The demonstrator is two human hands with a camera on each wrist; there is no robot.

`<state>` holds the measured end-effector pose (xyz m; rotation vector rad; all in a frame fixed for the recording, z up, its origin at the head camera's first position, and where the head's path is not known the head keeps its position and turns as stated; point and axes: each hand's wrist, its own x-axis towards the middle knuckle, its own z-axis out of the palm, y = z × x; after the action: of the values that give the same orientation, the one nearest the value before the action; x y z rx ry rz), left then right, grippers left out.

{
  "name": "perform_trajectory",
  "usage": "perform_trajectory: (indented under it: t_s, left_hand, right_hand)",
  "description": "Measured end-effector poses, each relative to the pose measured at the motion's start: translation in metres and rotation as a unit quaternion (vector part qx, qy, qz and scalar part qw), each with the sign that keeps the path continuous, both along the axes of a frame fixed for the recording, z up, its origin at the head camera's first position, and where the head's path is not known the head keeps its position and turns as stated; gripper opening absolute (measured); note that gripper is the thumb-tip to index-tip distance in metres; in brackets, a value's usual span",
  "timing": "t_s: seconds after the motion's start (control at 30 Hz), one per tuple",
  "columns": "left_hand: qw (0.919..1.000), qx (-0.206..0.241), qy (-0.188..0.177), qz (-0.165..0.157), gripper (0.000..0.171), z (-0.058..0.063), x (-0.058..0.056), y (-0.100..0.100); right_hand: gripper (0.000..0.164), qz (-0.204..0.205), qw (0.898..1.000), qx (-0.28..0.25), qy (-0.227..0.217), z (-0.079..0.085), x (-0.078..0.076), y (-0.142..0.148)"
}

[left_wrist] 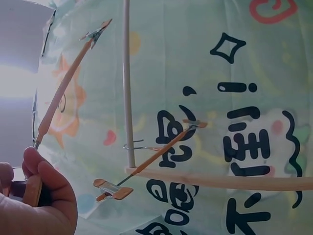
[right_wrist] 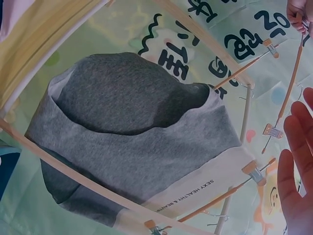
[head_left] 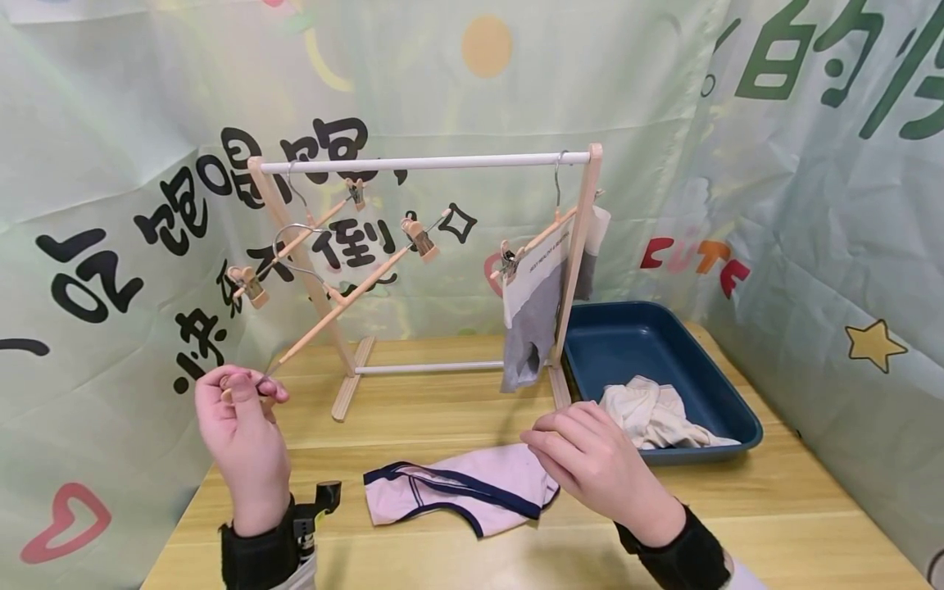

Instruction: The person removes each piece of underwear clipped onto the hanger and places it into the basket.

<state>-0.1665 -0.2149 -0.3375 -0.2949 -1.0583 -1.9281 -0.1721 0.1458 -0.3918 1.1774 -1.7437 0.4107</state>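
My left hand [head_left: 247, 438] grips one end of a wooden clip hanger [head_left: 317, 328] by its clip, out in front of the rack's left side. The hanger slants up to the right, its other clip [head_left: 420, 239] holding no cloth and its metal hook sticking out to the left. In the left wrist view, fingers and thumb close around the clip at the near end. My right hand [head_left: 601, 463] hovers by the right end of pink underpants [head_left: 505, 469] with navy trim, lying on the table. Its fingers [right_wrist: 296, 132] are extended and hold nothing in the right wrist view.
A small drying rack with a white rod [head_left: 442, 162] stands behind. A second clip hanger [head_left: 291, 246] hangs at its left; grey-and-white underpants [head_left: 542, 299] hang from another at its right. A blue basin [head_left: 615, 328] at right contains a crumpled cream cloth [head_left: 652, 410].
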Motion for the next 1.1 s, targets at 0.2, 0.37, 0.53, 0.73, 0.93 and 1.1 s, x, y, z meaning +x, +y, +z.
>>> perform_trajectory:
  t_s: [0.2, 0.37, 0.53, 0.73, 0.93, 1.1]
  left_hand:
    - [0.9996, 0.012, 0.0, -0.025, 0.016, -0.003, -0.003, -0.004]
    - [0.9997, 0.009, -0.014, -0.019, 0.016, -0.005, -0.004, -0.005]
    - [0.9997, 0.003, -0.018, -0.017, 0.016, -0.006, -0.005, -0.003]
    - [0.9988, -0.016, -0.046, 0.0, 0.015, -0.005, -0.004, -0.002]
    - [0.9965, -0.03, -0.076, 0.017, 0.015, -0.003, -0.004, -0.001]
    - [0.9956, -0.037, -0.085, 0.017, 0.015, -0.004, -0.004, 0.002]
  right_hand:
    - [0.026, -0.005, 1.0, 0.004, -0.01, -0.002, 0.0, 0.0]
    - [0.025, -0.004, 1.0, 0.006, -0.016, -0.003, -0.002, -0.001]
    - [0.025, 0.0, 1.0, 0.007, -0.022, -0.005, -0.003, -0.003]
    - [0.025, 0.006, 0.999, 0.014, -0.03, -0.009, -0.004, -0.007]
    - [0.024, 0.012, 0.999, 0.024, -0.043, -0.015, -0.005, -0.012]
    - [0.023, 0.029, 0.998, 0.029, -0.044, -0.02, -0.005, -0.019]
